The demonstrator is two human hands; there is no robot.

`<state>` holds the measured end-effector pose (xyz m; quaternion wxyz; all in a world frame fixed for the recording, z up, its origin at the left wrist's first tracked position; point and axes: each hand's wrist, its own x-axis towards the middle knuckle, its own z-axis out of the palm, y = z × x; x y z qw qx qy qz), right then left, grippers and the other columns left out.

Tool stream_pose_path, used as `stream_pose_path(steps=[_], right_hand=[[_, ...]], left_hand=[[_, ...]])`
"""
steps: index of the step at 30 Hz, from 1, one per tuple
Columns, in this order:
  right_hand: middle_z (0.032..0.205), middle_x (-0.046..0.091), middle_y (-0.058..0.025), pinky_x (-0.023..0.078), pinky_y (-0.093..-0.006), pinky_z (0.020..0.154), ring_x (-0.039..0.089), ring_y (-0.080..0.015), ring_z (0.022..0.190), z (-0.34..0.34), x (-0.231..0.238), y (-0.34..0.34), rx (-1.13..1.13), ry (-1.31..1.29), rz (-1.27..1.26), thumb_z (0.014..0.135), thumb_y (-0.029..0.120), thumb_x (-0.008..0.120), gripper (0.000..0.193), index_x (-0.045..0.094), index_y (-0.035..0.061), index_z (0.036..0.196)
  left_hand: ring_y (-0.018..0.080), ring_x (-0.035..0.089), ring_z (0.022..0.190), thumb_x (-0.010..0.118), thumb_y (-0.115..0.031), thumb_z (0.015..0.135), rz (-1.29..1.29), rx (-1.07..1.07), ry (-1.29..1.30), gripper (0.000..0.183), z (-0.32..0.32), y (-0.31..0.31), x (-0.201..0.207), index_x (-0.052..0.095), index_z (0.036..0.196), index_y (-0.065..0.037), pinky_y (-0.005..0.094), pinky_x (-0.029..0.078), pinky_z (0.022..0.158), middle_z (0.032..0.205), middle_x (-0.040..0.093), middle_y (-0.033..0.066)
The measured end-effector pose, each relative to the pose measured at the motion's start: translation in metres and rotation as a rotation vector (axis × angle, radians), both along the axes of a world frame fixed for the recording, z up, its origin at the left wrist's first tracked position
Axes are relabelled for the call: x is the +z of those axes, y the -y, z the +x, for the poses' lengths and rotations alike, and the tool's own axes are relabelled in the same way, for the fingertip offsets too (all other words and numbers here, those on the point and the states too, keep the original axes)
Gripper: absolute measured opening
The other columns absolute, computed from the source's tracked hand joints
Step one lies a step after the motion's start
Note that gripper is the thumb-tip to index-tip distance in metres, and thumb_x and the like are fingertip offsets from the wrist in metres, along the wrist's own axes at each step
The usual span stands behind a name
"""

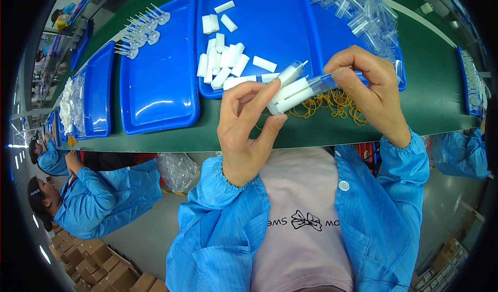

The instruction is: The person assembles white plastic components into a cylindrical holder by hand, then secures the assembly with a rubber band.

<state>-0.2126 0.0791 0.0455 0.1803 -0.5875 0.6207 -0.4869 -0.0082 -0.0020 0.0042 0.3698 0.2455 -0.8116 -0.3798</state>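
My left hand (pixel 246 131) is closed around the lower end of several white cylinders (pixel 291 92), bunched side by side, with thin pale tips showing at the far ends. My right hand (pixel 371 84) pinches a clear plastic tube (pixel 322 83), whose other end meets one of these cylinders; how far it goes over it is hard to make out. Just beyond my left hand, a blue tray (pixel 259 11) bears loose white cylinders (pixel 220 58). Clear tubes (pixel 358 14) lie heaped in the blue tray past my right hand.
Yellow rubber bands (pixel 337 105) lie tangled on the green table (pixel 171 142) below my hands. Clear stemmed parts (pixel 142 30) sit in a left blue tray (pixel 158 94). Farther left are more trays and a co-worker (pixel 93 193) in blue. Cardboard boxes (pixel 98 261) stand lower left.
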Motion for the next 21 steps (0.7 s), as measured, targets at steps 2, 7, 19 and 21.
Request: stream_pose_path(steps=[2, 7, 19, 21], right_hand=[[0.072, 0.060, -0.0034, 0.042, -0.0228, 0.056, 0.053, -0.0086, 0.062, 0.0019, -0.0015, -0.0016, -0.022, 0.025, 0.003, 0.086, 0.015, 0.062, 0.016, 0.062, -0.0004, 0.084], [0.070, 0.059, -0.0023, 0.041, -0.0212, 0.055, 0.052, -0.0069, 0.062, 0.0040, -0.0028, -0.0030, -0.086, 0.192, 0.059, 0.088, 0.017, 0.061, 0.017, 0.063, 0.0000, 0.085], [0.068, 0.056, -0.0003, 0.039, -0.0200, 0.055, 0.049, -0.0049, 0.062, 0.0016, -0.0025, -0.0012, -0.044, 0.272, 0.056, 0.091, 0.018, 0.060, 0.019, 0.062, 0.0003, 0.087], [0.068, 0.055, 0.0001, 0.039, -0.0201, 0.054, 0.049, -0.0048, 0.062, 0.0012, -0.0042, 0.0011, -0.036, 0.329, 0.065, 0.091, 0.018, 0.059, 0.018, 0.062, 0.0003, 0.086]], left_hand=[[0.0231, 0.052, 0.098, 0.071, -0.022, 0.080, 0.002, -0.013, -0.016, 0.042, -0.0005, -0.0015, 0.0012, 0.061, 0.117, -0.004, 0.0327, 0.044, 0.082, 0.108, 0.052, 0.0120], [0.0228, 0.051, 0.098, 0.069, -0.025, 0.082, 0.053, -0.074, -0.036, 0.040, -0.0017, -0.0048, 0.0046, 0.062, 0.115, -0.004, 0.0330, 0.044, 0.083, 0.108, 0.051, 0.0115], [0.0222, 0.056, 0.092, 0.070, -0.004, 0.077, 0.020, -0.162, -0.089, 0.036, -0.0046, -0.0043, 0.0025, 0.063, 0.112, -0.002, 0.0311, 0.050, 0.078, 0.110, 0.045, 0.0124], [0.0222, 0.056, 0.092, 0.070, -0.003, 0.077, 0.020, -0.159, -0.073, 0.036, -0.0045, -0.0041, 0.0024, 0.063, 0.112, -0.003, 0.0309, 0.050, 0.078, 0.110, 0.045, 0.0124]])
